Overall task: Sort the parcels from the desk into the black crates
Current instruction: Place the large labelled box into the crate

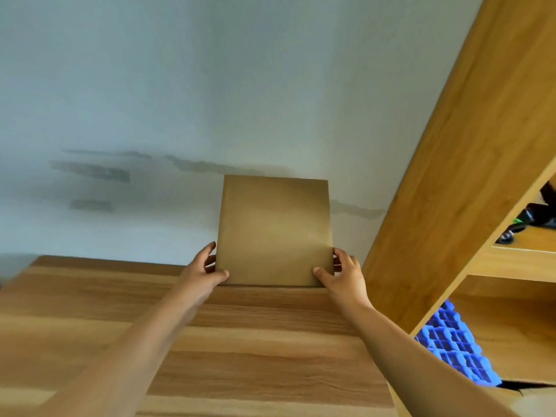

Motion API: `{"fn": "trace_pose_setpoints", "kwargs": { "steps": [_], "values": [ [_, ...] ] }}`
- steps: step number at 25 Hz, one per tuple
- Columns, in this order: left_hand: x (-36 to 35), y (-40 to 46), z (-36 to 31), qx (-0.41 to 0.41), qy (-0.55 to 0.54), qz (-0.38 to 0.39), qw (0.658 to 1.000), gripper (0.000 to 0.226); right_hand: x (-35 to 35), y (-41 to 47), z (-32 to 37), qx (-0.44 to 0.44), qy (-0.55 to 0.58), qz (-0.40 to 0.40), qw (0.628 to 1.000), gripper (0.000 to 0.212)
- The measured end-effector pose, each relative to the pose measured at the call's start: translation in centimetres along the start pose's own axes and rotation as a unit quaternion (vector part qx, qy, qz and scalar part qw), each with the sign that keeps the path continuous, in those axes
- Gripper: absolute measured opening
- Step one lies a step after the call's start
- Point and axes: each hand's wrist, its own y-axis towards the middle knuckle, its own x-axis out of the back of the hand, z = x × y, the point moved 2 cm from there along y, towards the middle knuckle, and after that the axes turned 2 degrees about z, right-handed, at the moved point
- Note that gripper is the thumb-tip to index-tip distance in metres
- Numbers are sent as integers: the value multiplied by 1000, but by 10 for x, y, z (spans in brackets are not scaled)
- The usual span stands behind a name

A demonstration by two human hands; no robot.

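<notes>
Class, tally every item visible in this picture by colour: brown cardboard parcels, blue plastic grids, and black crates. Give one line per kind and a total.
Brown cardboard parcel: 1, gripped by the left hand and right hand at the desk's far edge
Blue plastic grid: 1, on the shelf
Black crates: 0 in view
Total: 2

We can't see the back of the flat brown cardboard parcel (pixel 273 230), or the fingers of the left hand (pixel 204 270) and right hand (pixel 341 273) behind it; only thumbs and some finger parts show. The parcel's bottom edge meets the light wooden desk (pixel 240 341), contact unclear. The blue plastic lattice crate (pixel 454 350) is partly hidden by the wooden shelf unit (pixel 469 164). Dark objects (pixel 532 218) on the upper shelf are cut off at the right edge and unidentifiable.
</notes>
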Motion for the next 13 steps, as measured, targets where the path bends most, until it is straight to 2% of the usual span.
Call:
{"fn": "trace_pose_setpoints", "kwargs": {
  "steps": [6, 13],
  "values": [
    [38, -9, -75, -123, -9, -27, 992, 73, 26, -1, 78, 89, 56, -60, 993, 63],
    [65, -16, -120, -181, -23, -53, 982, 78, 43, 4, 131, 142, 94, -76, 982, 55]
  ]
}}
